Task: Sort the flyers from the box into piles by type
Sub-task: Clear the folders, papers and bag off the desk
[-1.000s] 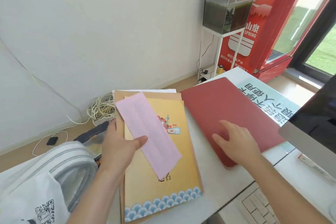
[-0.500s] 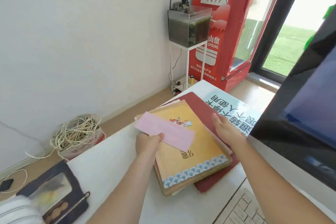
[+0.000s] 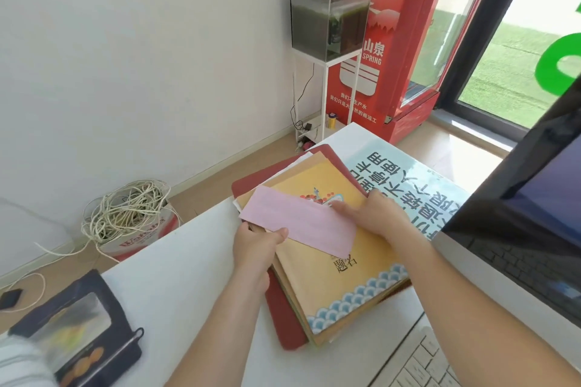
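Note:
A stack of flyers topped by a yellow sheet with blue waves (image 3: 339, 273) lies on a dark red folder (image 3: 276, 308) on the white desk (image 3: 188, 261). A pink slip (image 3: 298, 223) lies across the stack's top. My left hand (image 3: 256, 247) grips the stack's left edge, thumb pressing on the pink slip. My right hand (image 3: 374, 214) rests on the stack's upper right, fingers stretched onto the pink slip's far end.
A pale blue poster with large characters (image 3: 405, 185) lies right of the stack. A monitor (image 3: 518, 229) and keyboard (image 3: 434, 364) sit at the right. A dark bag (image 3: 78, 330) sits at lower left. A cable coil (image 3: 125, 214), fish tank (image 3: 328, 22) and red cooler (image 3: 399, 41) stand beyond the desk.
The stack has been carried from the left onto the red folder. My right hand moved from the folder onto the stack's upper right and the pink slip.

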The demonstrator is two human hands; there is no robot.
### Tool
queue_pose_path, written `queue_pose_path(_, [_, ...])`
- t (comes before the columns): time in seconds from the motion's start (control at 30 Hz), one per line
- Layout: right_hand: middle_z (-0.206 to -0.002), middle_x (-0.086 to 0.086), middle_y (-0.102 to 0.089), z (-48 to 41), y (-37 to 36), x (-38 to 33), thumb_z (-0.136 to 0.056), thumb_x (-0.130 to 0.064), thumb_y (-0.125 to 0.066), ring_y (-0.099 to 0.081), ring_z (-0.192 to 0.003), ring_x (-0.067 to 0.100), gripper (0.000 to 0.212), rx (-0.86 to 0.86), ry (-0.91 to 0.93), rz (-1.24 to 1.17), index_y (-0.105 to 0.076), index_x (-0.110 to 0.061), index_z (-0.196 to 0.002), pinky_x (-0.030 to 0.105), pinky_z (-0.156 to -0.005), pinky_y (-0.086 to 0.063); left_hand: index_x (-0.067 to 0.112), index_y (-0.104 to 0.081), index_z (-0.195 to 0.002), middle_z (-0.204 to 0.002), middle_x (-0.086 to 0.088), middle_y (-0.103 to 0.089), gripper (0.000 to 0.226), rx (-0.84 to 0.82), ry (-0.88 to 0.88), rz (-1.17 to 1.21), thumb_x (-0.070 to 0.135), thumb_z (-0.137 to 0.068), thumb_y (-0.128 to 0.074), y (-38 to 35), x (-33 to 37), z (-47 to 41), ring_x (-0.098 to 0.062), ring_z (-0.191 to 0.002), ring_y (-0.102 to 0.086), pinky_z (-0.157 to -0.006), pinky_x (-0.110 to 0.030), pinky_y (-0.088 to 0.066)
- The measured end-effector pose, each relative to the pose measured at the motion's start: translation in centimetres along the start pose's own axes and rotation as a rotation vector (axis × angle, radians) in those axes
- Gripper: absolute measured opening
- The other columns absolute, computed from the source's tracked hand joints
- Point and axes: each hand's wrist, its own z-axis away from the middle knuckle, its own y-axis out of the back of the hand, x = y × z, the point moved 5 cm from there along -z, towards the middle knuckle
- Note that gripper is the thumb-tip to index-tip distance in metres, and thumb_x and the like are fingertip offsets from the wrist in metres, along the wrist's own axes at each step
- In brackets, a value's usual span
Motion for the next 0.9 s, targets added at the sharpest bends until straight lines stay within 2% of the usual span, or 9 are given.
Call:
queue_pose_path(0.13, [-0.123, 0.013, -0.054, 3.5, -2.3, -1.6, -0.074, -0.079, -0.047, -0.051, -0.116, 0.031, 0.086, -0.032, 0.067, -0.022, -0.045, -0.008, -0.121, 0.039, -0.089, -0.043, 0.017, -0.058, -0.116, -0.101, 0.010, -0.064, 0.046, 0.025, -0.096, -0.229, 0.009, -0.075, -0.077, 4.4, 0.8, 0.6, -0.009, -0.089, -0.059, -0.069, -0.024, -0.044])
queue_pose_path(0.23, [-0.123, 0.012, -0.047, 6.7, -4.4, -2.7, -0.082, -0.070, -0.044, -0.040, -0.119, 0.031, 0.071, 0.012, 0.134, 0.064, -0.049, -0.009, -0.119, 0.043, -0.095, -0.041, 0.026, -0.047, -0.127, -0.119, 0.012, -0.056, 0.059, 0.003, -0.156, -0.561, 0.025, -0.075, -0.075, 6.9, 0.8, 0.9, -0.015, -0.108, -0.054, -0.086, -0.032, -0.044])
queue_pose_path(0.3, [-0.126, 0.007, -0.043, 8.6, -5.3, -3.4, -0.083, -0.064, -0.046, -0.036, -0.120, 0.027, 0.068, 0.066, 0.223, 0.164, -0.044, -0.012, -0.126, 0.044, -0.093, -0.041, 0.018, -0.040, -0.133, -0.135, -0.002, -0.046, 0.066, 0.035, -0.200, -0.877, 0.033, -0.077, -0.071, 7.8, 0.6, 1.2, -0.024, -0.122, -0.046, -0.093, -0.034, -0.039])
queue_pose_path(0.4, [-0.143, 0.005, -0.034, 10.6, -6.0, -3.0, -0.078, -0.070, -0.051, -0.032, -0.130, 0.026, 0.097, 0.007, 0.309, 0.179, -0.015, -0.014, -0.148, 0.042, -0.099, -0.038, 0.015, -0.019, -0.148, -0.157, -0.008, -0.013, 0.089, 0.057, -0.381, -0.970, 0.045, -0.079, -0.067, 7.8, 0.5, 4.1, -0.022, -0.143, -0.015, -0.114, -0.033, -0.020])
queue_pose_path(0.47, [-0.145, 0.003, -0.033, 11.5, -5.6, -1.7, -0.074, -0.074, -0.054, -0.034, -0.130, 0.026, 0.107, -0.054, 0.319, 0.158, -0.003, -0.019, -0.151, 0.039, -0.099, -0.039, 0.025, -0.009, -0.150, -0.159, 0.000, 0.002, 0.099, -0.110, -0.443, -0.977, 0.060, -0.075, -0.065, 6.9, -0.9, 7.0, -0.015, -0.146, -0.001, -0.116, -0.031, -0.012])
queue_pose_path(0.53, [-0.140, 0.001, -0.037, 12.4, -5.0, -0.4, -0.070, -0.074, -0.059, -0.040, -0.125, 0.025, 0.111, -0.149, 0.351, 0.186, 0.000, -0.025, -0.150, 0.037, -0.096, -0.040, 0.035, 0.003, -0.149, -0.157, 0.001, 0.018, 0.110, -0.259, -0.444, -1.149, 0.073, -0.068, -0.061, 6.2, -3.1, 9.9, -0.018, -0.145, 0.014, -0.118, -0.036, -0.008])
queue_pose_path(0.6, [-0.142, 0.000, -0.031, 13.4, -5.0, 0.7, -0.063, -0.071, -0.069, -0.046, -0.121, 0.024, 0.121, -0.313, 0.382, 0.227, 0.006, -0.031, -0.149, 0.038, -0.095, -0.043, 0.040, 0.013, -0.146, -0.152, 0.001, 0.031, 0.118, -0.293, -0.396, -1.290, 0.077, -0.062, -0.061, 6.5, -5.1, 11.5, -0.024, -0.142, 0.022, -0.118, -0.041, -0.008])
queue_pose_path(0.7, [-0.147, 0.002, -0.013, 14.9, -5.4, 1.7, -0.057, -0.059, -0.081, -0.047, -0.119, 0.027, 0.132, -0.397, 0.432, 0.422, 0.016, -0.038, -0.146, 0.042, -0.096, -0.041, 0.039, 0.019, -0.144, -0.149, -0.005, 0.036, 0.119, -0.194, -0.384, -1.351, 0.076, -0.064, -0.061, 7.6, -6.2, 12.1, -0.031, -0.143, 0.018, -0.118, -0.039, -0.007])
queue_pose_path(0.9, [-0.130, 0.006, -0.033, 16.0, -5.5, 1.1, -0.073, -0.047, -0.069, -0.047, -0.111, 0.025, 0.109, -0.024, 0.504, 0.507, 0.012, -0.034, -0.146, 0.040, -0.090, -0.038, 0.035, 0.008, -0.147, -0.156, -0.007, 0.014, 0.105, -0.193, -0.451, -1.306, 0.060, -0.076, -0.065, 8.4, -5.4, 11.8, -0.023, -0.146, -0.005, -0.113, -0.027, -0.018])
